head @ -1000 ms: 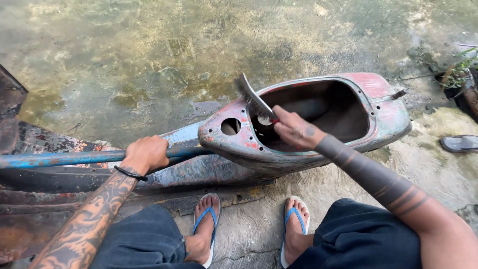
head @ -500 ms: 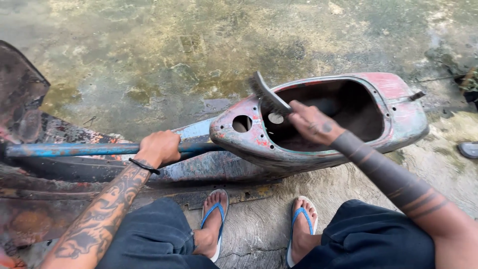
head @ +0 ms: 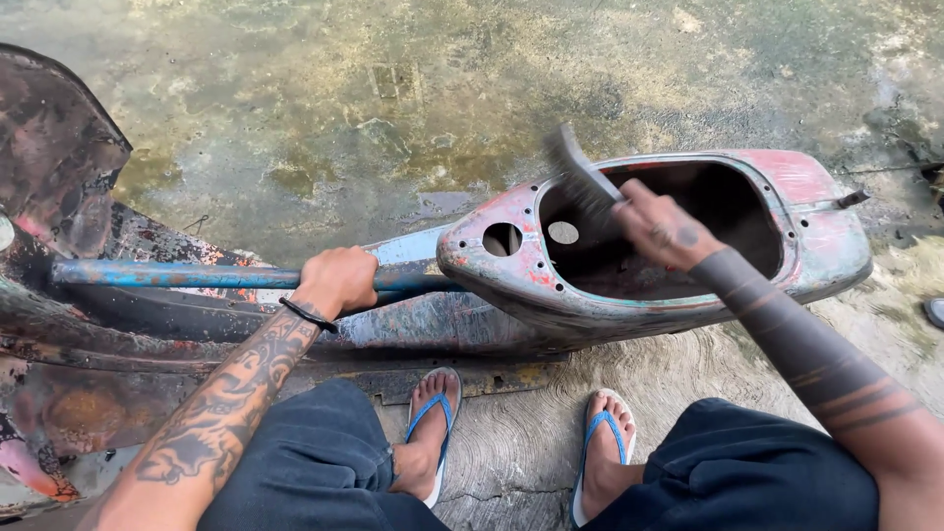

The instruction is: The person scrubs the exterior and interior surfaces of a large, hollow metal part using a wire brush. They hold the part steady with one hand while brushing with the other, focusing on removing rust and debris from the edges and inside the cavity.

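A stripped, rusty scooter body [head: 816, 211] with worn red and blue paint lies on its side on the ground. My left hand [head: 339, 280] grips the blue frame tube [head: 157, 274] that runs along its middle. My right hand [head: 661, 224] holds a dark brush [head: 580, 177] at the rim of the shell's large open cavity [head: 728, 211], its head raised above the front edge. Two round holes [head: 503, 238] sit just left of the cavity.
The scooter's rusty front panel [head: 59, 157] rises at the left edge. Wet, stained concrete [head: 393, 98] spreads beyond the body. My feet in blue flip-flops [head: 433, 433] rest on the ground below it. A dark sandal [head: 934, 312] lies at the right edge.
The view has shifted right, so the scooter's front panel shows more at the left. My right hand has lifted the brush slightly at the cavity rim. My left hand keeps its grip.
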